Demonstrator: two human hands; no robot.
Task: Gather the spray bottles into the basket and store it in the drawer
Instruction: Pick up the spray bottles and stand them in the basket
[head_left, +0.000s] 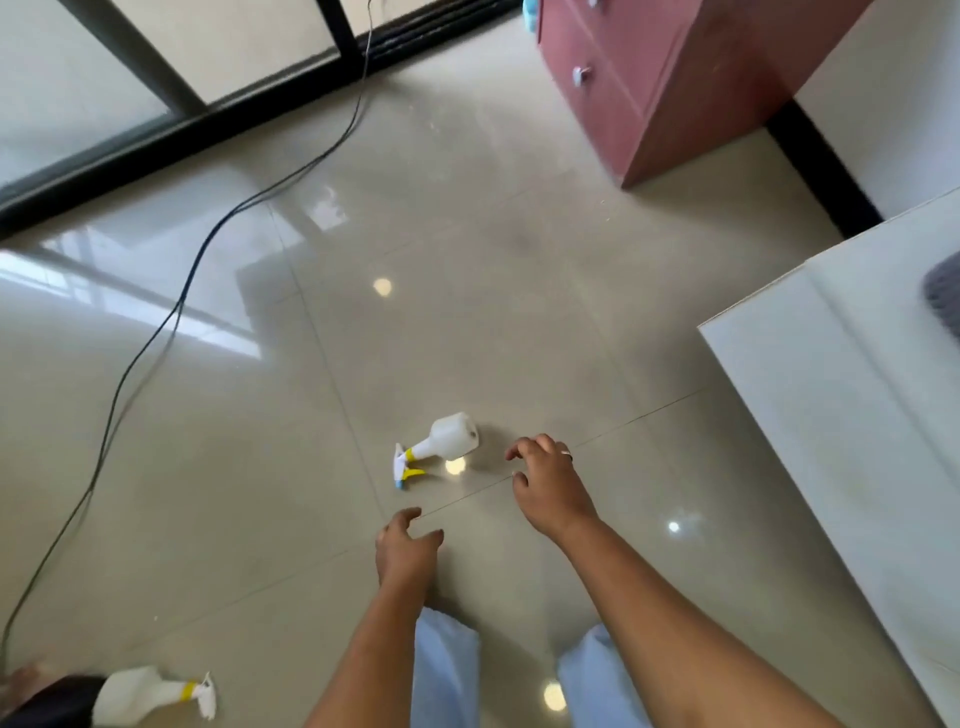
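A white spray bottle (451, 440) lies on its side at centre frame; a second bottle (145, 693) lies lower left. The left hand (408, 551) and right hand (551, 486) hover near the first, fingers spread, loosely curled, empty.

Left hand (408, 548) and right hand (550, 483) outstretched, fingers loosely curled, empty

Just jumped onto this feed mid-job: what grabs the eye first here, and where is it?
A white spray bottle with a yellow collar lies on its side mid-floor, with the right hand and left hand reaching toward it, both empty. A second spray bottle lies at the bottom-left corner, and a black cable runs down the left side. A pink chest of drawers stands at the top right.
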